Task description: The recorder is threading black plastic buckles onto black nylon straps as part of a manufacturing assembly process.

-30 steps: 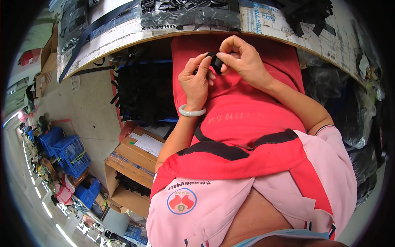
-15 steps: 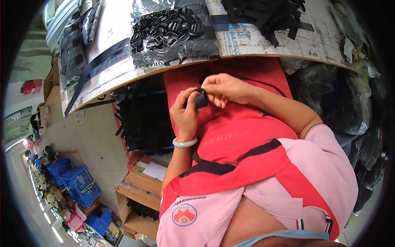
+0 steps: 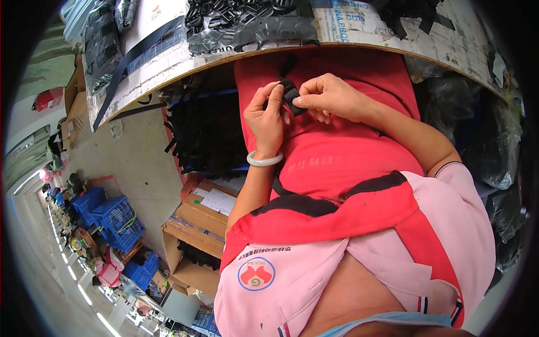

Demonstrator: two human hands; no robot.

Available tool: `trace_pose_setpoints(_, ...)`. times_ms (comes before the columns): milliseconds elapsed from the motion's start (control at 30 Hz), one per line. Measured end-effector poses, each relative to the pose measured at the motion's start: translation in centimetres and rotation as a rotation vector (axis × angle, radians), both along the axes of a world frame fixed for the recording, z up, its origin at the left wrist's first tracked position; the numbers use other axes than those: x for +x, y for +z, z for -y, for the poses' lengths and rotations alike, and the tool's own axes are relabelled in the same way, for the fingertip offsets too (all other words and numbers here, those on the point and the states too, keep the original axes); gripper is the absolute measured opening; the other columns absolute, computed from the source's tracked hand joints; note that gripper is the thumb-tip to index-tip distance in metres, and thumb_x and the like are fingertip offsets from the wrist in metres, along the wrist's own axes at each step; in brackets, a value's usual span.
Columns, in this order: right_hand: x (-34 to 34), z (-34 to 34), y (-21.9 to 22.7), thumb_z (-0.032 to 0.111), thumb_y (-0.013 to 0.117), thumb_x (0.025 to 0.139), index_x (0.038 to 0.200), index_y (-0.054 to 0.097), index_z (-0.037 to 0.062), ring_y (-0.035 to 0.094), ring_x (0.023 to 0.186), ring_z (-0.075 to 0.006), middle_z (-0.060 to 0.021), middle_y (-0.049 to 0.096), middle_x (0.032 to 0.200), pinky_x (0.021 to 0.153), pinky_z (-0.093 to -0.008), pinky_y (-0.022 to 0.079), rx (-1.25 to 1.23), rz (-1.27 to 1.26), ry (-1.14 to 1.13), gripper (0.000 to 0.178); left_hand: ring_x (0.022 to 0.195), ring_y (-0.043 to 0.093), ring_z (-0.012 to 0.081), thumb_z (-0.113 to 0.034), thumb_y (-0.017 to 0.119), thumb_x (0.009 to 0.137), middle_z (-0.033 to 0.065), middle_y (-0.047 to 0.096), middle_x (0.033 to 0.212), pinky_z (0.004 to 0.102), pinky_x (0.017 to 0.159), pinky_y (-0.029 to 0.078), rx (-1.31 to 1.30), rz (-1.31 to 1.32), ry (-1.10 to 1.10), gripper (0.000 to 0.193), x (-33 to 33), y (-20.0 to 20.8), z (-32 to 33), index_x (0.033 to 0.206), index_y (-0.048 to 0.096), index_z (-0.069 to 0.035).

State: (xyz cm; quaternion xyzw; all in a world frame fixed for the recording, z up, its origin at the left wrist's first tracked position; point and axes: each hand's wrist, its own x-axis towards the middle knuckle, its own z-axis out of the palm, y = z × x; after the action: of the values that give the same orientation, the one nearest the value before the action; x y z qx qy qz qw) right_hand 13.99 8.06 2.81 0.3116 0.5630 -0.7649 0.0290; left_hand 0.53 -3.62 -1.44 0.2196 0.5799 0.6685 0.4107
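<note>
Just below the table's edge, over my red apron [image 3: 348,143], both hands meet at a short piece of black webbing strap [image 3: 292,99]. It looks threaded with a small black buckle, but my fingers hide much of it. My left hand [image 3: 266,119], with a pale bangle at the wrist, pinches the strap's left side between thumb and fingers. From the right, my right hand [image 3: 337,100] presses thumb and forefinger on the strap's other side, its remaining fingers curled underneath.
On the table [image 3: 210,60] lie a pile of black plastic buckles [image 3: 233,16] on clear plastic and black strap pieces [image 3: 412,14]. Dark straps [image 3: 205,137] fill a space beneath. An open cardboard box [image 3: 196,224] stands at left, with blue crates [image 3: 117,222] beyond.
The table and its buckles have shifted upward in view. My right hand has moved from the strap's top to its right side, and the strap now lies tilted between both hands.
</note>
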Motion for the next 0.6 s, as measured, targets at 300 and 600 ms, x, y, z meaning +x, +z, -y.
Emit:
trace_pose_setpoints(300,0.0,0.3,-1.7,0.029,0.065,0.090,0.073,0.059,0.0051,0.056,0.049,-0.0071,-0.0009,0.058,0.061,0.042,-0.0199,0.042,0.047,0.039,-0.021,0.029,0.050,0.053,0.0093,-0.009,0.064,0.091,0.0042,0.062,0.080,0.0209,0.044,0.040,0.019,0.098,-0.032,0.016,-0.3,-0.2,0.3,0.103,0.066,0.002)
trace_pose_setpoints(600,-0.2,-1.2,-3.1,0.026,0.060,0.094,0.091,0.059,0.0053,0.053,0.048,-0.0047,0.0015,0.056,0.066,0.042,-0.0163,0.039,-0.103,-0.039,-0.244,0.021,0.059,0.057,0.0111,-0.005,0.063,0.090,0.0051,0.064,0.082,0.0224,0.053,0.045,-0.012,0.156,-0.158,0.017,-0.9,-0.5,0.4,0.104,0.066,0.004)
